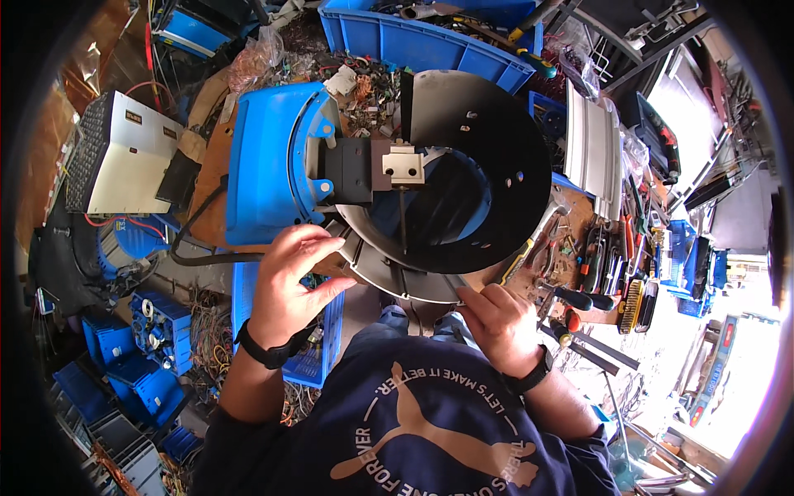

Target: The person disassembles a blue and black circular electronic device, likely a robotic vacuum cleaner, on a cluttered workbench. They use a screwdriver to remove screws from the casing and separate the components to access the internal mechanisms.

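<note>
A blue machine housing (269, 165) stands in front of me, with a dark curved metal guard (517, 202) attached on its right side. A small pale metal block (404, 169) sits at the middle of the guard's opening. Below the guard runs a curved grey metal plate (385, 279). At the plate's left end is my left hand (289, 277), its thumb and fingers spread apart, fingertips by the plate's edge. My right hand (500, 321) is closed at the plate's right end, around a narrow grey piece whose kind I cannot make out.
Behind the machine stands a blue crate (413, 41) of tools and parts. A pale metal box (136, 153) is at the left. Hand tools, including a brush (632, 306), lie on the right. Below the bench is a blue crate (331, 339); a black cable (194, 248) loops beside the housing.
</note>
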A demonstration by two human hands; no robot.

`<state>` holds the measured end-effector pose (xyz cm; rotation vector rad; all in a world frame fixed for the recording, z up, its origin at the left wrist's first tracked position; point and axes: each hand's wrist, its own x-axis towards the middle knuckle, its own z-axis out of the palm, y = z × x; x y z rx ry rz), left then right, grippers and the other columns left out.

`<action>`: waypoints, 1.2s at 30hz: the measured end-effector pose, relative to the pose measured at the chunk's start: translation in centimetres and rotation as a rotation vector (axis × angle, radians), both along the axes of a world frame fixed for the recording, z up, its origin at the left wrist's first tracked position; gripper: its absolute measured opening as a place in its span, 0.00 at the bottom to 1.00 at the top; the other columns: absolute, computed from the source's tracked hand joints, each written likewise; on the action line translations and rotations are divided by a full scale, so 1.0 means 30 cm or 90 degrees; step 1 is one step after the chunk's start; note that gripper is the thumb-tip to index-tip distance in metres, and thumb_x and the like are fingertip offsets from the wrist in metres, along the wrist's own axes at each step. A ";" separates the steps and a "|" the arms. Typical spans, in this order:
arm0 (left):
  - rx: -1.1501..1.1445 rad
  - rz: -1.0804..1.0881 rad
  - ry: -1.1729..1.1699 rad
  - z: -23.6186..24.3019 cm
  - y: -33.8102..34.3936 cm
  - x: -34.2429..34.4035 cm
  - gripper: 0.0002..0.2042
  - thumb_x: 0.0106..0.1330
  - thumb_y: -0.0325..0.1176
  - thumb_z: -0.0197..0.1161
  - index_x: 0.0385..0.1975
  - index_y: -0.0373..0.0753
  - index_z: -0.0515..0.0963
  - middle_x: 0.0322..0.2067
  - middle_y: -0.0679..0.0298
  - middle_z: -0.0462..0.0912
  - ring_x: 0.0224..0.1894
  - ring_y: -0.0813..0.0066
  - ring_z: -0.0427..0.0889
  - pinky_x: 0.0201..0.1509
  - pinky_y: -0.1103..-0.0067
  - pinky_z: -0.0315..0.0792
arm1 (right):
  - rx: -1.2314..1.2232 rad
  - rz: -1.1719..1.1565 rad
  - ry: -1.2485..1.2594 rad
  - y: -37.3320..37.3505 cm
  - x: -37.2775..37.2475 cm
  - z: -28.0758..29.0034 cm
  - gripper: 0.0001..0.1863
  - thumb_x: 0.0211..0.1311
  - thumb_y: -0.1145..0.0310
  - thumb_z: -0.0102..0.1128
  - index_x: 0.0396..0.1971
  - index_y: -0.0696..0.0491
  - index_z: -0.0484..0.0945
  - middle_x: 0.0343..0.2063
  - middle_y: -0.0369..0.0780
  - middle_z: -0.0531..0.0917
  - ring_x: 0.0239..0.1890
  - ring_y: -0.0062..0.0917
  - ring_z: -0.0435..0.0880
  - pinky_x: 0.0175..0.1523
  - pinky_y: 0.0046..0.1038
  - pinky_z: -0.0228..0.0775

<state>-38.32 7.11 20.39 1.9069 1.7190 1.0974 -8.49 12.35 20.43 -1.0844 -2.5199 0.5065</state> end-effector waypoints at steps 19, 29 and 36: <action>-0.017 0.012 0.062 -0.020 0.048 0.000 0.22 0.38 0.27 0.80 0.37 0.34 0.80 0.39 0.58 0.83 0.39 0.62 0.82 0.44 0.71 0.77 | -0.006 0.046 0.060 0.026 0.005 -0.028 0.10 0.48 0.75 0.70 0.33 0.53 0.83 0.25 0.38 0.78 0.28 0.33 0.82 0.30 0.32 0.75; 0.020 -0.017 0.062 -0.021 0.047 -0.007 0.22 0.35 0.27 0.81 0.32 0.36 0.78 0.36 0.59 0.84 0.39 0.60 0.82 0.44 0.69 0.76 | 0.006 0.125 0.061 0.055 0.022 -0.018 0.13 0.44 0.76 0.68 0.34 0.53 0.81 0.25 0.36 0.77 0.28 0.29 0.81 0.29 0.30 0.74; 0.014 -0.029 0.039 -0.010 0.046 -0.008 0.24 0.32 0.27 0.82 0.32 0.37 0.78 0.35 0.60 0.84 0.37 0.61 0.82 0.42 0.71 0.75 | -0.014 0.126 0.053 0.059 0.019 -0.007 0.12 0.43 0.75 0.62 0.33 0.53 0.80 0.23 0.36 0.73 0.28 0.29 0.79 0.29 0.31 0.73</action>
